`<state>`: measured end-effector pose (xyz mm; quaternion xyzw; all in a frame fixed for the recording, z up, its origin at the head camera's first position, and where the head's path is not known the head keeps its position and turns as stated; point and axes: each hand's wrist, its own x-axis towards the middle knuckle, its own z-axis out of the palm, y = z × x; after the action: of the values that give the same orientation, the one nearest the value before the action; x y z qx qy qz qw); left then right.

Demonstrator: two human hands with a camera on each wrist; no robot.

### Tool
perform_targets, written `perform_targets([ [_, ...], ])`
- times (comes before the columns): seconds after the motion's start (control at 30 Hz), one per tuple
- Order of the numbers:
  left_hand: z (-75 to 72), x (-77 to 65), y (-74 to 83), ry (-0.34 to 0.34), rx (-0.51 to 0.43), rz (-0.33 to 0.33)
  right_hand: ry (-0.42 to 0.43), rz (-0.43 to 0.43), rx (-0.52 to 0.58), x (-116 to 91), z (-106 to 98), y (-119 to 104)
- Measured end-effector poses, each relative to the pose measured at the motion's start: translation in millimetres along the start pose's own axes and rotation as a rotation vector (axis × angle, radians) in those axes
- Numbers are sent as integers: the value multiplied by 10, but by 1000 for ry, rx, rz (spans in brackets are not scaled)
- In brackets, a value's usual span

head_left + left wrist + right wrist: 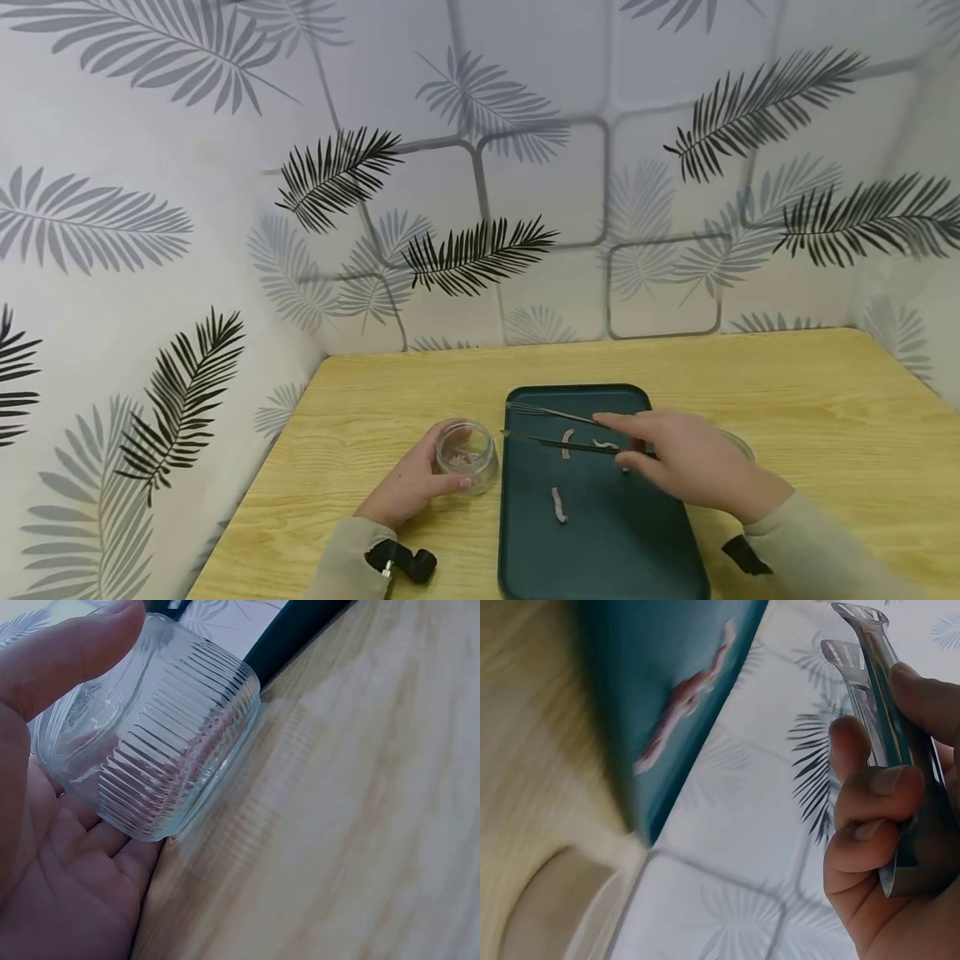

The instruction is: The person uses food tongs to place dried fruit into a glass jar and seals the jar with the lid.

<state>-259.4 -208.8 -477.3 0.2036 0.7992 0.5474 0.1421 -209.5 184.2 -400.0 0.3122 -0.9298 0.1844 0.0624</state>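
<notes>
My left hand [412,483] holds a small ribbed glass jar [180,735] upright on the table, thumb on one side and fingers on the other. Pinkish strip pieces [465,458] lie at the jar's bottom. My right hand [690,458] grips metal tongs [877,667], which have slotted ends. The tongs' two arms are spread apart, with nothing between the tips, and reach left over the tray's left edge close to the jar. Below them, several thin pinkish strips [558,506] lie on the dark green tray [592,550]; the right hand and tongs partly cover some.
A round clear container [741,443] is mostly hidden behind the right hand, to the right of the tray. The wooden table [825,392] meets a leaf-patterned wall [540,308] at the back. A black strap [401,560] sits on the left wrist.
</notes>
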Motion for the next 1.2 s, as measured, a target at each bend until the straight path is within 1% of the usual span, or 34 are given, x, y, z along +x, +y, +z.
perform_targets([
  [0.13, -6, 0, 3, 0, 7, 5, -11, 49, -18, -90, -8, 111],
  [0.3, -9, -4, 4, -5, 5, 5, -46, 109, -3, -185, -6, 251],
  [0.53, -9, -5, 0, -6, 1, 2, -78, 135, 38, -278, -10, 427],
  [0.73, -10, -8, 0, 0, 0, 7, -127, 167, 61, -291, -31, 512],
  [0.87, -5, -16, 1, -2, -8, 6, -147, 171, 79, -289, -40, 545],
  [1.07, -13, -13, -13, -6, -4, 11, -148, 131, 85, -275, -47, 571],
  [1.2, -23, -8, -22, -13, -6, 11, -170, 148, 110, -262, -40, 576],
])
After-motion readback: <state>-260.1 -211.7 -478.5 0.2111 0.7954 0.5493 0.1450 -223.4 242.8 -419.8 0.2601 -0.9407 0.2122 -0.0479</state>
